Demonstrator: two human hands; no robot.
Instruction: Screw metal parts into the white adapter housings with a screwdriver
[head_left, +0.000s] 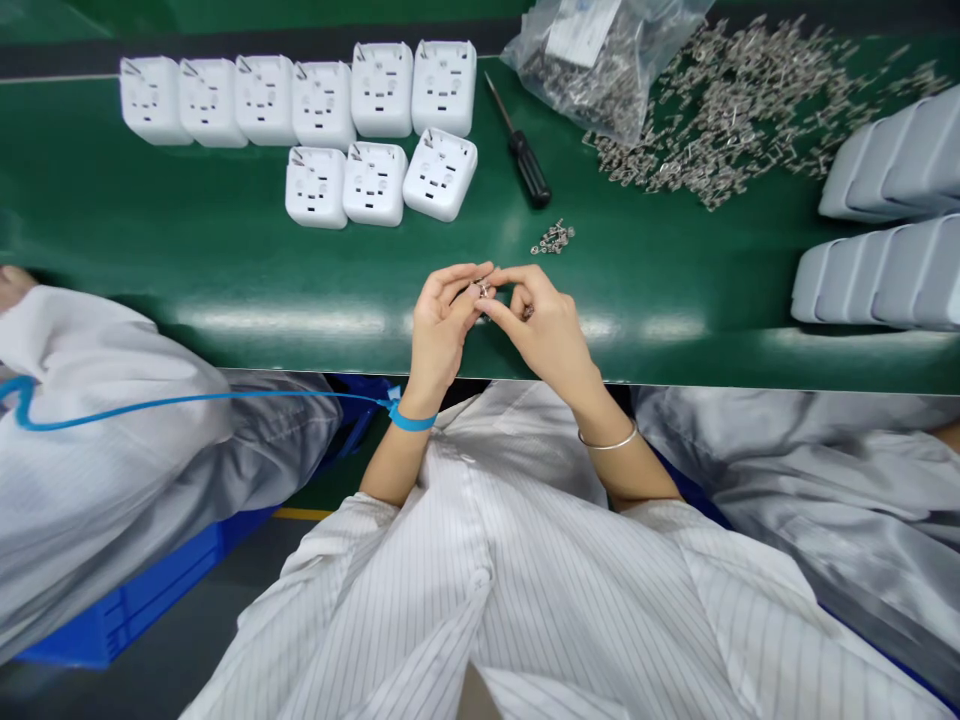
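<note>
My left hand (439,325) and my right hand (544,325) meet over the near edge of the green work surface (225,260). Their fingertips pinch small metal parts (484,290) between them. My right hand also seems to hold another small metal piece under its fingers. A little pile of the same metal parts (553,237) lies just beyond my hands. My left wrist wears a blue strap with a coiled blue cord (187,402); my right wrist wears a thin bangle.
Several white socket housings (375,130) stand in two rows at the back left. A black screwdriver (521,150) lies beside them. A plastic bag (600,55) and a large heap of metal parts (750,110) sit back right, grey housings (885,230) far right. Co-workers' white sleeves flank me.
</note>
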